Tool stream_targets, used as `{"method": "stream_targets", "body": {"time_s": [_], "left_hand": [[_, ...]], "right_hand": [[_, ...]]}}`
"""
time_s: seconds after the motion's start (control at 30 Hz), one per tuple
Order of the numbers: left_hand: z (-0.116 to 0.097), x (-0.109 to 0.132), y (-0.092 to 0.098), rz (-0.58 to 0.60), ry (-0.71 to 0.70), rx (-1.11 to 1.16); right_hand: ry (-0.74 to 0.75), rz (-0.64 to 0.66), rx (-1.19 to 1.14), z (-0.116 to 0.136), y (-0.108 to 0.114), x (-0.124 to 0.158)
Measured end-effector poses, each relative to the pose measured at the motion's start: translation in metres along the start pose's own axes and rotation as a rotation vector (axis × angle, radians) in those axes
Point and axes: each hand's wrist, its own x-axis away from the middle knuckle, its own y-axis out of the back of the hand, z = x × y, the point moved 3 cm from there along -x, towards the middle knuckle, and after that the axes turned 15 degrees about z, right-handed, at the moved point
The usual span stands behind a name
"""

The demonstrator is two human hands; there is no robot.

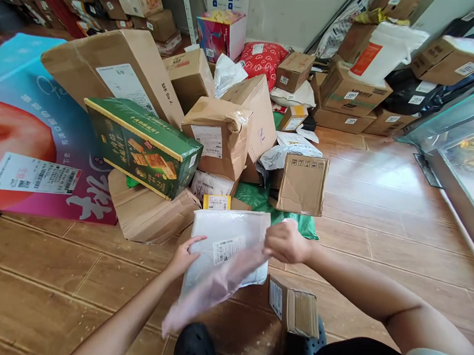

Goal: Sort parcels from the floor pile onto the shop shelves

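A white plastic mailer (234, 232) with a printed label is held up in front of me over the wooden floor. My left hand (184, 256) grips its left edge, thumb on top and fingers curled behind. My right hand (287, 242) is closed at the mailer's right edge. A pale pink, see-through sheet or bag (212, 291), smeared by motion, stretches from my right hand down to the left across the mailer. I cannot tell which of the two the right hand is pinching. A small cardboard box (294, 305) rests by my knee, just below my right forearm.
A heap of parcels lies ahead: a green biscuit carton (144, 144), a taped brown box (219, 135), a square brown box (303, 183), a large peach-printed carton (30, 132) at left. More boxes line the back wall. A glass case (455, 129) stands right. My black shoe (194, 345) shows below.
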Motion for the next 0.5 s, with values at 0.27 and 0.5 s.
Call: {"method": "stream_targets", "body": {"time_s": [0.27,0.5], "left_hand": [[-0.171,0.008,-0.04,0.238,-0.065,-1.148],[-0.119,-0.044,-0.049,0.178,-0.194,-1.011]], "right_hand": [[0.121,0.244,0.183,0.079,0.068,-0.051],[0.26,0.437,0.222,0.053,-0.106,-0.135]]}}
